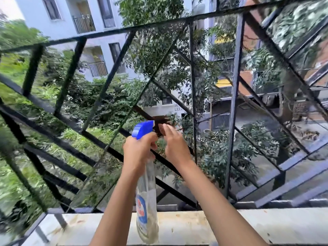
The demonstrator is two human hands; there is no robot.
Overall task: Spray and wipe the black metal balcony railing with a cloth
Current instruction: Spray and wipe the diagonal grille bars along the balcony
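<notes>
The black metal railing (234, 96) of crossed bars fills the view in front of me. My left hand (140, 150) grips the neck of a clear spray bottle (147, 201) with a blue trigger head (142, 128), held upright in front of a diagonal bar. My right hand (174, 144) reaches to just right of the nozzle, its fingertips close together against a brown patch (160, 129) at a bar junction. I cannot tell whether that patch is a cloth or rust, or whether the fingers grip it.
A pale concrete ledge (195, 226) runs along the bottom under the railing. Beyond the bars are trees, grass, a street below and apartment blocks. The picture is blurred at the left side.
</notes>
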